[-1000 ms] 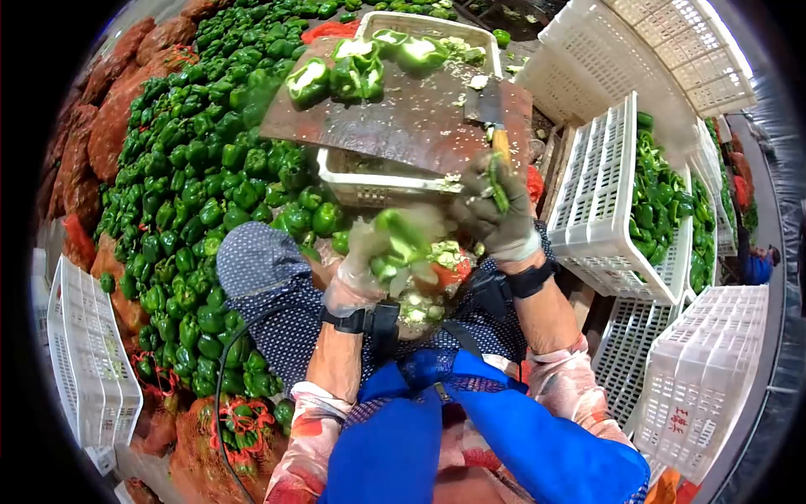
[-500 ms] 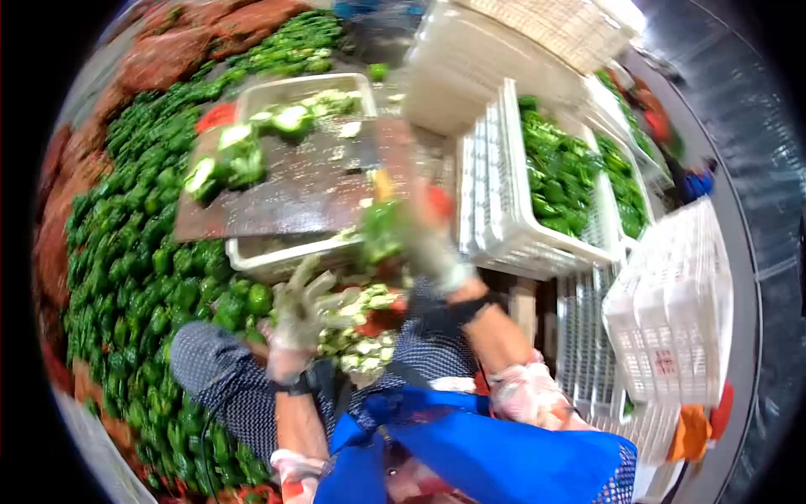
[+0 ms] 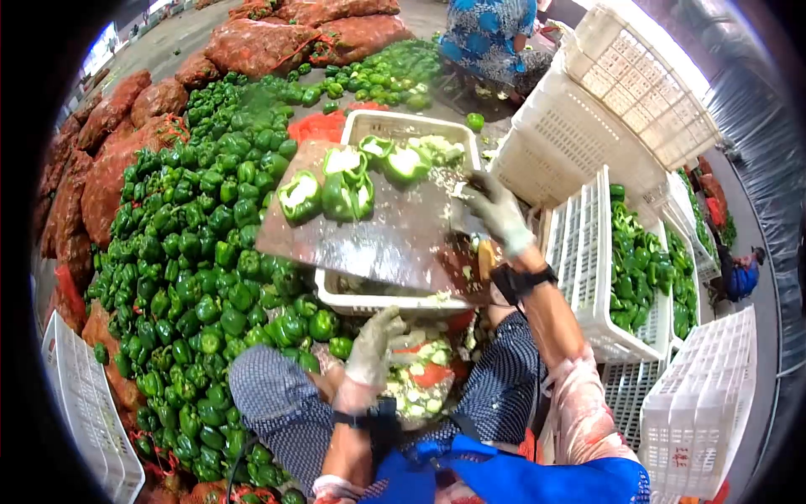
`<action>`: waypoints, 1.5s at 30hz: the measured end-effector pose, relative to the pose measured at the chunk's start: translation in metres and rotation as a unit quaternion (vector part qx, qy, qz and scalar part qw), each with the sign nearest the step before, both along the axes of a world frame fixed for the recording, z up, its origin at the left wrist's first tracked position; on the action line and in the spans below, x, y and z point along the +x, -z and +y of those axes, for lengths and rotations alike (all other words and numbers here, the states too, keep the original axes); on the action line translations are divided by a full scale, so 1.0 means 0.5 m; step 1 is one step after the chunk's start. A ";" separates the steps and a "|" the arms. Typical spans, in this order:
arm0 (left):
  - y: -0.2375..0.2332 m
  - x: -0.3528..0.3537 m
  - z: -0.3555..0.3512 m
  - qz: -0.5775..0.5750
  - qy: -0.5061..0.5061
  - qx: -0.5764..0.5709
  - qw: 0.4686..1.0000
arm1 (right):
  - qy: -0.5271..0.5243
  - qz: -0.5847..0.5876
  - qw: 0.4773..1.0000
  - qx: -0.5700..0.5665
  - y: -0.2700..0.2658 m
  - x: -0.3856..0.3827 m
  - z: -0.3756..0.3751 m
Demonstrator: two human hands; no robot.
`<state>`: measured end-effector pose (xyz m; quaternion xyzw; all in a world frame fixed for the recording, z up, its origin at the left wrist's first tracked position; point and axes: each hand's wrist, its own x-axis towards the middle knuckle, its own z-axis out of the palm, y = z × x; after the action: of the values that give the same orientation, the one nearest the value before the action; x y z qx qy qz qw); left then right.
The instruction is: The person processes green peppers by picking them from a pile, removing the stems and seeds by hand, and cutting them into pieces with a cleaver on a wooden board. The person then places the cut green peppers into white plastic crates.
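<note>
My left hand [image 3: 374,346], in a pale glove, is open and empty beside the near edge of a white tray [image 3: 395,304]. My right hand [image 3: 499,217], also gloved, is open over the right side of a wet cutting board [image 3: 369,244] that rests across the tray. Below that hand, a yellow-handled tool [image 3: 485,259] lies at the board's right edge. Several cut green peppers [image 3: 340,195] sit at the board's far left, and pale pepper scraps [image 3: 441,149] lie in the tray's far end. More scraps [image 3: 416,391] are heaped between my knees.
Whole green peppers [image 3: 210,286] cover the floor to the left, below red mesh sacks [image 3: 260,46]. On the right, white crates [image 3: 579,260] hold cut peppers [image 3: 638,269], near stacked crates [image 3: 579,134]. A person in a blue patterned top [image 3: 483,38] sits beyond the tray.
The green pepper near my right hand is no longer there, and that hand has moved up over the board. The view has shifted, showing more of the floor beyond.
</note>
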<state>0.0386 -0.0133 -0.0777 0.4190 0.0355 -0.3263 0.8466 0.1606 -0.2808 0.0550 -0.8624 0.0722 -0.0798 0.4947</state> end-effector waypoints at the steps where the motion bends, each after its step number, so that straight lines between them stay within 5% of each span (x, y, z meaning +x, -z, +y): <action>1: -0.001 0.005 0.001 0.022 -0.001 -0.017 1.000 | -0.032 -0.036 0.997 -0.064 0.067 0.090 -0.015; 4: -0.013 0.023 -0.002 0.035 -0.008 -0.007 0.999 | -0.071 0.040 0.961 -0.263 0.065 0.256 0.044; 10: 0.029 0.041 0.001 0.019 -0.028 -0.104 0.994 | -0.114 0.115 0.909 -0.384 0.188 0.369 0.076; 13: 0.013 0.058 0.006 0.038 -0.018 -0.094 0.995 | -0.112 0.183 0.929 -0.300 0.135 0.222 0.116; 16: -0.038 0.045 0.006 0.010 -0.037 -0.046 0.998 | -0.127 0.074 0.948 -0.281 0.182 0.048 0.144; 18: 0.011 0.021 0.003 0.080 -0.052 -0.292 0.952 | -0.190 -0.056 0.937 -0.288 0.238 -0.059 0.158; 21: 0.004 -0.020 0.001 0.104 -0.161 -0.149 0.970 | -0.278 -0.035 0.918 -0.282 0.201 -0.196 0.235; 24: -0.019 -0.009 0.005 0.226 -0.159 -0.212 0.937 | -0.312 -0.059 0.912 -0.259 0.135 -0.281 0.263; 26: -0.028 -0.031 0.012 0.122 -0.145 -0.211 0.959 | -0.197 -0.152 0.951 -0.182 0.117 -0.321 0.243; 30: -0.065 -0.041 0.002 -0.037 -0.102 -0.222 0.969 | -0.148 0.015 0.988 0.049 0.134 -0.361 0.233; 32: -0.049 -0.047 0.003 -0.097 -0.060 -0.170 0.979 | -0.153 0.011 0.987 0.055 0.144 -0.366 0.232; 34: -0.048 -0.054 0.010 -0.111 0.003 -0.195 0.974 | -0.202 0.156 0.967 0.025 0.105 -0.376 0.231; 36: -0.061 -0.061 0.017 -0.208 -0.010 -0.059 0.976 | -0.228 0.102 0.961 0.121 0.141 -0.381 0.228; 39: -0.072 -0.054 0.014 -0.230 0.023 -0.011 0.973 | -0.192 0.044 0.977 0.087 0.148 -0.390 0.228; 42: -0.049 -0.063 0.004 -0.257 -0.001 -0.019 0.966 | -0.195 0.136 0.944 0.229 0.117 -0.390 0.220; 45: -0.042 -0.073 0.008 -0.169 0.030 -0.051 0.984 | -0.232 0.120 0.948 0.184 0.138 -0.382 0.214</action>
<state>0.0021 -0.0094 -0.0568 0.4254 -0.1371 -0.2780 0.8503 -0.0305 -0.1740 -0.0138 -0.7525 -0.0579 0.1561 0.6372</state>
